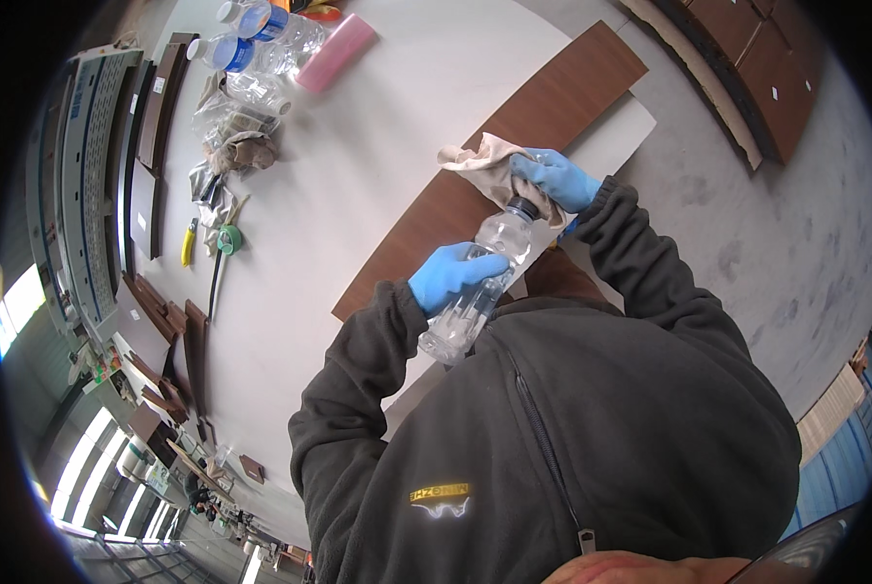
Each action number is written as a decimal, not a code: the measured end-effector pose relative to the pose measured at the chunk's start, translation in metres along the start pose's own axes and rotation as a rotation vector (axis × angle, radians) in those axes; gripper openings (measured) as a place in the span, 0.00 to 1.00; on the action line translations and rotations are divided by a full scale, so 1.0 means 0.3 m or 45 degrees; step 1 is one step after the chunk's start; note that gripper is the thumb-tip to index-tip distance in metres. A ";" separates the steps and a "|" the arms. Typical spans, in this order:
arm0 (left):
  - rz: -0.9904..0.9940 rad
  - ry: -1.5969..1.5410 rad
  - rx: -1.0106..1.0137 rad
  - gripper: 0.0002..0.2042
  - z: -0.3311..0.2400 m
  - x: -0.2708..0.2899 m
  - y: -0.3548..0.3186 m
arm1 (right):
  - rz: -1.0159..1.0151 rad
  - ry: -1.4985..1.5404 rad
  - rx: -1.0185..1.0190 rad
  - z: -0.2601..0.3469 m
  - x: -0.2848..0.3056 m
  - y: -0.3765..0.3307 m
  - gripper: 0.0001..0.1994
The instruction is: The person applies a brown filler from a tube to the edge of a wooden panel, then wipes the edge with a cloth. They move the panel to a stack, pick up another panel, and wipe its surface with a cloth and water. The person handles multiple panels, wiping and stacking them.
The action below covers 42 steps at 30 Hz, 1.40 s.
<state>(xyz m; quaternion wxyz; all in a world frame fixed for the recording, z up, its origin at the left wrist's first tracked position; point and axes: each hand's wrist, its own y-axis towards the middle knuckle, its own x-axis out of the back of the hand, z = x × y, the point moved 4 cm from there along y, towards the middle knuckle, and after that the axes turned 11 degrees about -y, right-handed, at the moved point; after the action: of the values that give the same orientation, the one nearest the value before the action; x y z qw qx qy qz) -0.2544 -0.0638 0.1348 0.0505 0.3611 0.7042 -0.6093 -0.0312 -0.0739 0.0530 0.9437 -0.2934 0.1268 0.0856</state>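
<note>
My left hand [452, 276], in a blue glove, is wrapped round the body of a clear plastic bottle [503, 237] with a black cap. The bottle is tilted, its cap end pointing up and to the right. A crumpled beige cloth [489, 167] is gripped by my right hand [558, 179], also gloved in blue. The cloth hangs beside the bottle's cap, and I cannot tell whether they touch. Beneath both hands lies a long brown wood-grain panel [402, 243], set at a slant on the white table [304, 209].
Several clear bottles [260, 21], a pink cylinder [335, 53] and crumpled rags [243, 153] sit at the far left. Nearby are a yellow cutter [188, 241] and a green tape roll [228, 239]. Brown panels [781, 73] are stacked at the upper right.
</note>
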 end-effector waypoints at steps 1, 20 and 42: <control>-0.005 -0.060 -0.004 0.17 -0.005 0.008 -0.004 | 0.003 0.003 -0.003 0.004 0.001 -0.004 0.18; -0.487 0.366 -0.873 0.19 -0.056 0.189 -0.160 | -0.571 -0.079 0.249 0.119 0.326 -0.054 0.15; -1.466 -0.377 -2.085 0.33 0.193 1.150 -0.422 | -1.582 -2.230 0.750 -0.024 0.154 0.140 0.21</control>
<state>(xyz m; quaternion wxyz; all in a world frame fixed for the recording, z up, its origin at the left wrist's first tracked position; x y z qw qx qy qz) -0.6011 0.0391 0.0480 0.0680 -0.2584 0.9593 0.0909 0.0014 -0.0399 0.0114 0.6189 0.0913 -0.7364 -0.2576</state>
